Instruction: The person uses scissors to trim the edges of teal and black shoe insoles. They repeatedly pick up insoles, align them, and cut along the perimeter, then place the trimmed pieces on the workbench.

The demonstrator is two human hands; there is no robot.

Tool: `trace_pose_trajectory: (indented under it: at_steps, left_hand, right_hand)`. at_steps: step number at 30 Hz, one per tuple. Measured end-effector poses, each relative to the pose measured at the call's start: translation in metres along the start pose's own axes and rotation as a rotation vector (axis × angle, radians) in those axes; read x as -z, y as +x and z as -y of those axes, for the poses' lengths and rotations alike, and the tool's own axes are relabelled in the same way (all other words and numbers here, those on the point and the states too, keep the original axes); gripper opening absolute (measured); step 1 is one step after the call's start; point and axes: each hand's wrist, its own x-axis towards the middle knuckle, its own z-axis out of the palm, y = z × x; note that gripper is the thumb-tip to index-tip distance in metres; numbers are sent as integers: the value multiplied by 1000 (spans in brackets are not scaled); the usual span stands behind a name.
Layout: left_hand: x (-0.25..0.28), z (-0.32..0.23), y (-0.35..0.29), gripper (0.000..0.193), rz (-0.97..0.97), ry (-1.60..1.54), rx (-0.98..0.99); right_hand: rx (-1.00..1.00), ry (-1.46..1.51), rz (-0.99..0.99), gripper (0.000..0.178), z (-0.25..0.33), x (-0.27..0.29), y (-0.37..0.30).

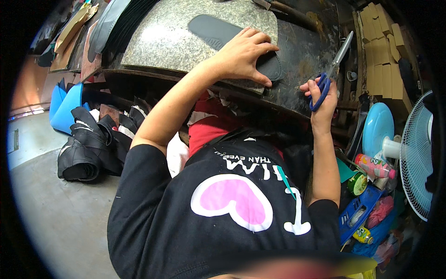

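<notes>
Your left hand point(244, 53) presses flat, fingers spread, on the dark sole piece point(223, 35) lying near the bench's point(302, 56) front edge; your right hand point(323, 93) grips blue-handled scissors point(331, 74), blades upward.

Bare stone slab point(176, 37) left of the insole point(223, 32) is open; cardboard stacks point(383, 51) crowd the right

Left hand point(241, 56) flat on grey insole piece point(218, 30); blue-handled scissors point(327, 76) upright in right hand point(323, 97).
</notes>
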Motion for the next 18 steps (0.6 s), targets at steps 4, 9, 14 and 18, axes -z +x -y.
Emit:
trace_pose_trajectory:
  at_steps: [4, 9, 14, 18]
  left_hand:
    - [1, -24, -15, 76, -154, 40, 35]
    - [-5, -72, -25, 74, -285, 40, 114]
    - [2, -90, -35, 74, -191, -130, 90]
    - [27, -84, -53, 51, -83, -4, 151]
  right_hand:
    - [-27, -52, 24, 24, 3, -6, 1]
    - [-72, -119, 177, 40, 24, -29, -14]
    - [-178, 244, 154, 33, 39, -32, -22]
    - [-139, 206, 166, 30, 32, -17, -20]
